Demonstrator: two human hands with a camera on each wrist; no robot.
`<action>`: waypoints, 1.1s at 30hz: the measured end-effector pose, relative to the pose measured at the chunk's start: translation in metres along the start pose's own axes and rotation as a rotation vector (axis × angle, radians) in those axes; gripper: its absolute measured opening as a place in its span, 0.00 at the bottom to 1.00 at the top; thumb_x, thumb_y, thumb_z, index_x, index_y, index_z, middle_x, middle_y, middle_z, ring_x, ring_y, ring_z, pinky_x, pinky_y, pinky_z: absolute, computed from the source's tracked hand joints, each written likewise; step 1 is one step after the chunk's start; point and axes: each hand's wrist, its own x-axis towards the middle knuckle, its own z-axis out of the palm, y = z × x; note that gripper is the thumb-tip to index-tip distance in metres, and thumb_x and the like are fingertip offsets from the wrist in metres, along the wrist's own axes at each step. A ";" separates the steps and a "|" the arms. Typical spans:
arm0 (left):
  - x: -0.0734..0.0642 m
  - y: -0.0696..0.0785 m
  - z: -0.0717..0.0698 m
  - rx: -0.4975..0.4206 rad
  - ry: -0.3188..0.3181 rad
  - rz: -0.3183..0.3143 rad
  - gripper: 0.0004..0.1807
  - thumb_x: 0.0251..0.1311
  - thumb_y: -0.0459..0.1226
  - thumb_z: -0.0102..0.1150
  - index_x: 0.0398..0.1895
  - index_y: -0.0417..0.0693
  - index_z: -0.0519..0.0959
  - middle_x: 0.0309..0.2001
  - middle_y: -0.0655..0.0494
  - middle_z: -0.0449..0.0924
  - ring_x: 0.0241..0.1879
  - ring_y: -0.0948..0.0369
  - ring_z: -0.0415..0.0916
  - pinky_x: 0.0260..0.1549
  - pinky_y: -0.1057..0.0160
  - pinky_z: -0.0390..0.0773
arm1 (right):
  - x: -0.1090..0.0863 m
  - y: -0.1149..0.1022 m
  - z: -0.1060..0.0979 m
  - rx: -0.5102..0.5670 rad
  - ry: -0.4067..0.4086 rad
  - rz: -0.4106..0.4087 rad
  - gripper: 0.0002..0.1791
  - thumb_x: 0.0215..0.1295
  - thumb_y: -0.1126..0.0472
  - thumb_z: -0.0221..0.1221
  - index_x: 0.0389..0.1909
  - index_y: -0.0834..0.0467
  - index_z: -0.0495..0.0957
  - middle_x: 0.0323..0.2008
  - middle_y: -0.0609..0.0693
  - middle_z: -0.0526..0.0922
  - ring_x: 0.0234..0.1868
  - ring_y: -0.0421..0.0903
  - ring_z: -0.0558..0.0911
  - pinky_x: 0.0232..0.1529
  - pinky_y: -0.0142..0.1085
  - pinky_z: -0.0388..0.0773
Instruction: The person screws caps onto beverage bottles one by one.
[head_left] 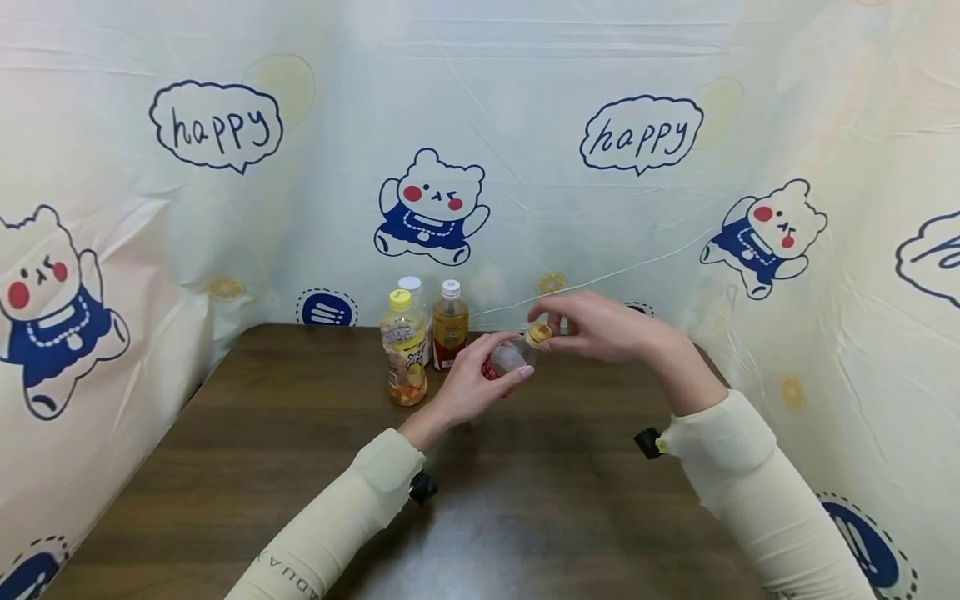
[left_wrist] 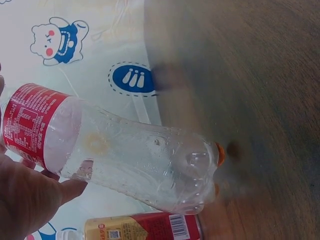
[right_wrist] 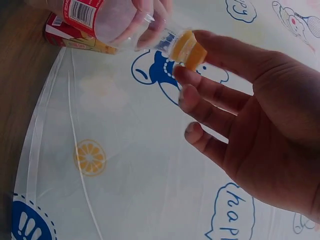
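My left hand (head_left: 480, 379) grips a clear plastic bottle (left_wrist: 135, 150) round its red label (left_wrist: 35, 125), holding it tilted over the table. The bottle's base points down toward the tabletop in the left wrist view, and a few drops cling inside. At its upper end sits a yellow-orange cap (right_wrist: 189, 50), against the transparent neck. My right hand (head_left: 592, 325) pinches this cap between thumb and index finger, while the other fingers (right_wrist: 205, 105) are spread loosely below. In the head view, the left fingers partly hide the bottle's label.
Left of the hands stand a yellow-capped bottle (head_left: 406, 350), a white-capped bottle (head_left: 410, 284) partly behind it, and a bottle with a gold and red label (head_left: 450, 333). The dark wooden table (head_left: 270, 467) meets a printed curtain (head_left: 525, 125) at its back and sides.
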 end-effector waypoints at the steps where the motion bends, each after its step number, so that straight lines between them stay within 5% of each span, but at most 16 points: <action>1: 0.000 0.000 0.000 0.000 0.000 -0.001 0.32 0.64 0.55 0.67 0.69 0.63 0.73 0.66 0.58 0.74 0.60 0.57 0.73 0.53 0.50 0.82 | 0.001 0.000 0.001 -0.004 0.009 0.003 0.19 0.69 0.56 0.67 0.57 0.54 0.79 0.37 0.46 0.82 0.33 0.44 0.79 0.39 0.39 0.80; 7: -0.001 0.002 -0.001 -0.004 -0.005 -0.006 0.32 0.64 0.55 0.67 0.69 0.60 0.73 0.65 0.59 0.74 0.60 0.57 0.73 0.53 0.50 0.81 | 0.006 0.002 0.009 -0.082 0.066 0.093 0.12 0.69 0.47 0.65 0.41 0.50 0.81 0.27 0.43 0.79 0.29 0.43 0.75 0.30 0.39 0.76; 13: 0.000 0.000 -0.002 -0.002 0.015 0.002 0.30 0.63 0.55 0.68 0.68 0.65 0.73 0.65 0.61 0.75 0.60 0.59 0.73 0.54 0.51 0.81 | 0.009 0.003 0.015 -0.207 0.118 0.167 0.24 0.71 0.35 0.57 0.24 0.48 0.79 0.18 0.44 0.73 0.24 0.43 0.72 0.21 0.38 0.66; 20: -0.001 -0.002 -0.003 -0.019 0.002 -0.007 0.33 0.64 0.54 0.68 0.70 0.60 0.72 0.67 0.56 0.73 0.62 0.57 0.73 0.56 0.48 0.80 | 0.009 0.000 0.013 -0.154 0.133 0.173 0.20 0.73 0.37 0.56 0.37 0.48 0.86 0.26 0.42 0.80 0.29 0.43 0.77 0.27 0.39 0.74; 27: -0.001 0.000 -0.004 -0.016 0.001 -0.011 0.32 0.64 0.55 0.67 0.70 0.63 0.72 0.66 0.61 0.73 0.60 0.57 0.73 0.55 0.49 0.81 | 0.010 -0.002 0.011 -0.056 0.090 0.106 0.11 0.73 0.46 0.62 0.36 0.48 0.85 0.26 0.41 0.81 0.29 0.42 0.77 0.29 0.40 0.76; 33: -0.002 -0.001 -0.004 -0.018 -0.001 -0.015 0.33 0.63 0.55 0.68 0.70 0.61 0.72 0.67 0.60 0.73 0.62 0.56 0.73 0.56 0.47 0.80 | 0.006 -0.001 0.008 -0.049 0.072 0.038 0.14 0.70 0.52 0.66 0.52 0.52 0.84 0.38 0.43 0.85 0.34 0.42 0.80 0.35 0.37 0.80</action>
